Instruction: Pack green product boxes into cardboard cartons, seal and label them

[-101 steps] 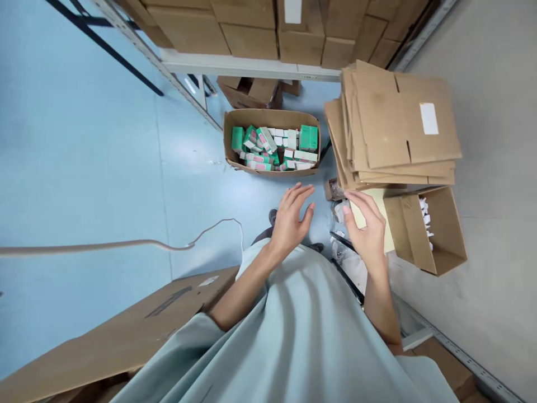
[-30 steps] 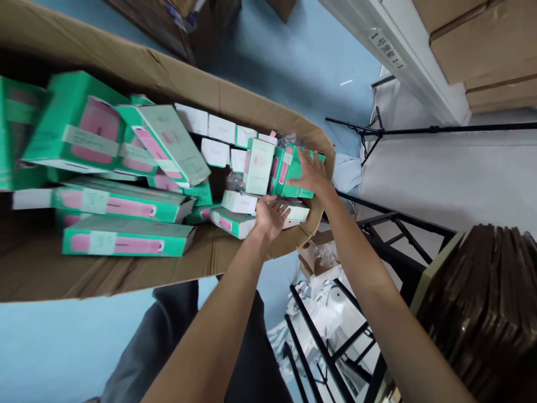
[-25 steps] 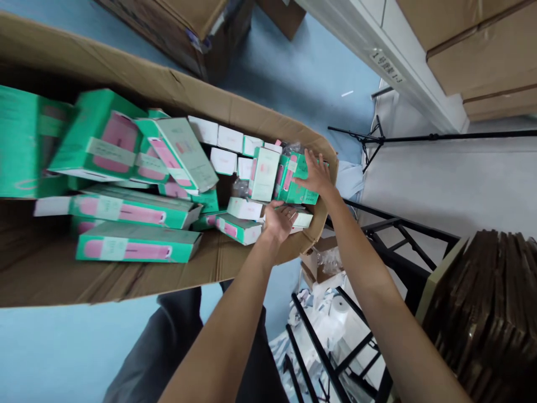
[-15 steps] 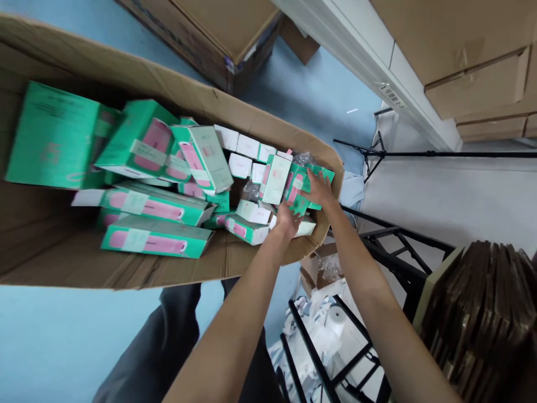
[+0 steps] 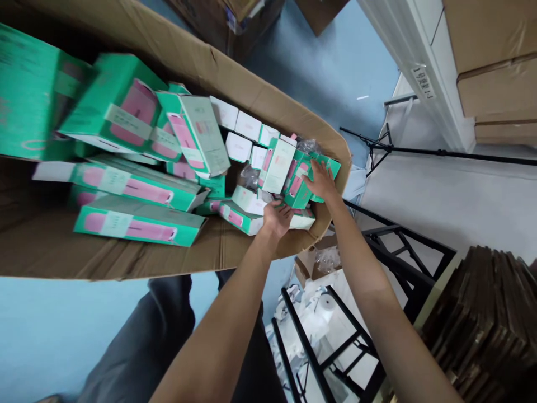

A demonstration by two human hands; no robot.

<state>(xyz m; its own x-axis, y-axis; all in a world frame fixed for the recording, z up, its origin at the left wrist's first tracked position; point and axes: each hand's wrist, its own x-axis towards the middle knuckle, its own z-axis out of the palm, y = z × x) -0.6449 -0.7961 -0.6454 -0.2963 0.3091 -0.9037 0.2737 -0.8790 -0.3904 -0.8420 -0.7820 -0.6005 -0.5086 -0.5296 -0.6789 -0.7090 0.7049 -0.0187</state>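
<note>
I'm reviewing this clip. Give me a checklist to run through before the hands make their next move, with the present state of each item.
1. Both hands inside the carton: ok; left hand and right hand are within its walls.
2. Right hand at a box: ok; it lies over green boxes at the carton's right end in the picture.
3. Left hand's grip secure: cannot tell; it is beside the boxes, but its hold is unclear.
4. Boxes neatly lined up: not ok; several large boxes toward the picture's left lie at mixed angles.
5. Carton top open: ok; no flap covers the boxes in view.
</note>
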